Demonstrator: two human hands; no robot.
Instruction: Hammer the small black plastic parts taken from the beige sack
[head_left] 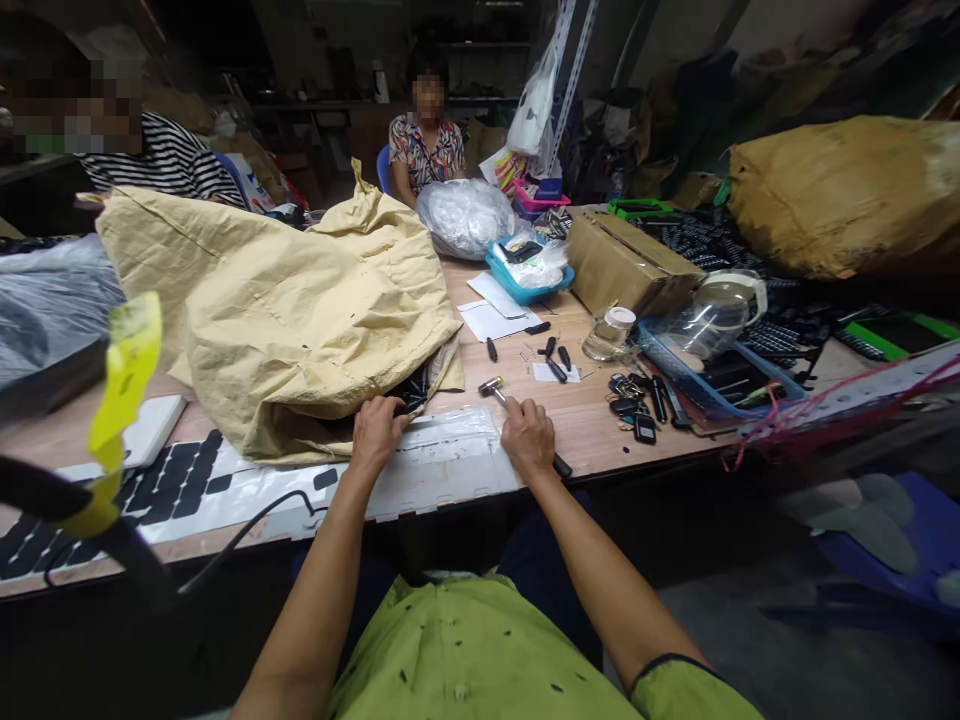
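**Two Hands at the Near Edge of the Table**

I look down from the head camera at a long wooden table [600, 425]. My right hand [529, 438] is closed around a small hammer [496, 392]. The fingers wrap the handle, so most of it is hidden. The metal head pokes out on the far side of the hand, and the black end of the handle sticks out on the near side.

My left hand [377, 430] rests knuckles up on a flat white sheet [450, 455] at the near edge of the table. Its fingers bend down right where a big yellow sack [300, 300] begins (I cannot tell if they hold anything there). The hammer lies just right of the sheet's far corner.

To the right of the hammer is a small heap of black car keys [636, 408]. Farther off stand a glass jar [609, 333], a cardboard box [626, 265] and a blue tray [525, 287]. A person in a flowered shirt [427, 150] sits at the far side, and one in stripes [169, 160] sits at the far left.
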